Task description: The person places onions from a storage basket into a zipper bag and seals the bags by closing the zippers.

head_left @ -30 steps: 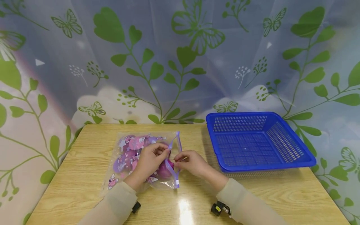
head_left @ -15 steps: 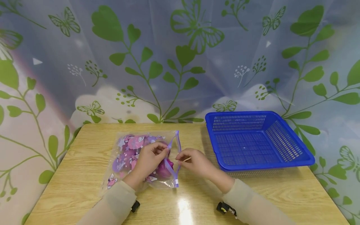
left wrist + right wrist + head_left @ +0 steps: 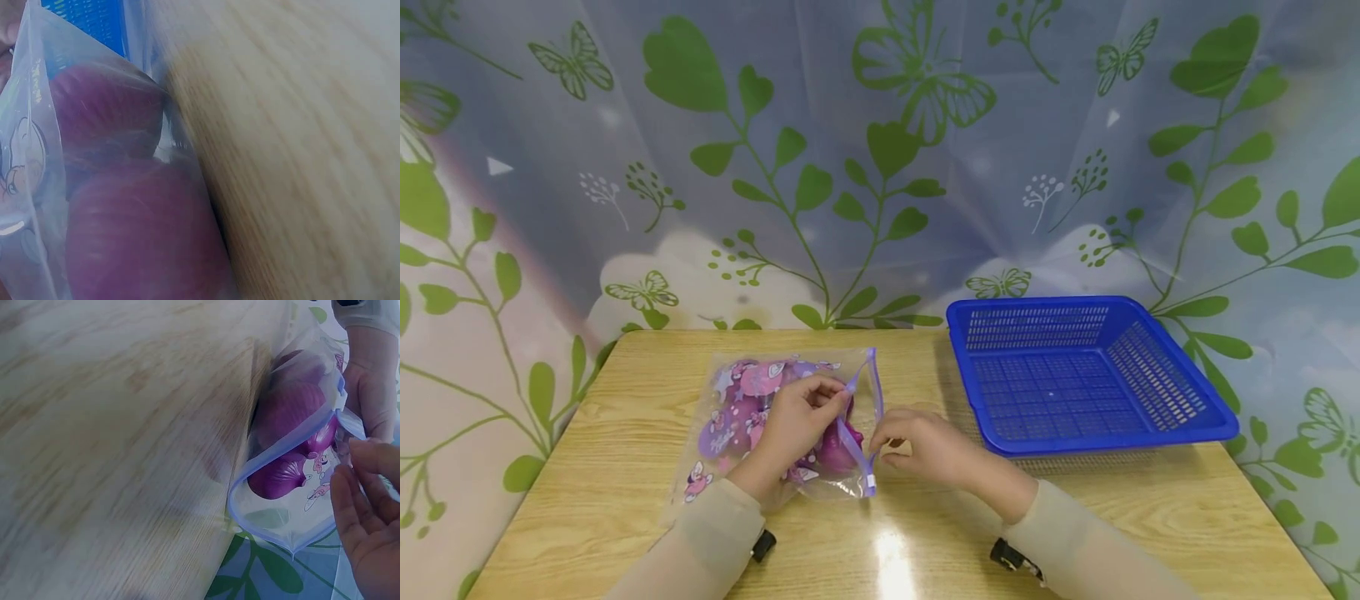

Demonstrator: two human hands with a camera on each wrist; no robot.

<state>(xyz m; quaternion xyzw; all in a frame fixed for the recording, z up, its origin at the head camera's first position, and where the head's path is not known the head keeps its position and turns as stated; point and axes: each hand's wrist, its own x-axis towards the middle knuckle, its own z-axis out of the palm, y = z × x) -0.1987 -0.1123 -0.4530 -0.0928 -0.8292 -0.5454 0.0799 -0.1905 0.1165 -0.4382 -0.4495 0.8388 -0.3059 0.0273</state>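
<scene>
A clear zip bag (image 3: 697, 482) with pink and purple cartoon prints lies on the table, its purple-edged mouth spread toward the right. Several red onions (image 3: 278, 476) fill it, and one (image 3: 837, 454) sits right inside the mouth. In the left wrist view two onions (image 3: 150, 231) press against the plastic. My left hand (image 3: 801, 423) pinches the upper lip of the mouth between thumb and fingers. Beside the mouth, my right hand (image 3: 925, 446) has its fingers loosely bent, with fingertips right at the purple rim. The white slider (image 3: 871, 481) is at the rim's near end.
A blue perforated plastic basket (image 3: 981, 387) stands at the right back of the wooden table (image 3: 625, 400), with nothing seen inside it. Behind the table hangs a cloth (image 3: 1000, 208) printed with leaves and butterflies.
The right hand has drawn back from the onion at the bag's mouth, shifting slightly right and nearer to me. The left hand keeps its pinch on the bag's lip.
</scene>
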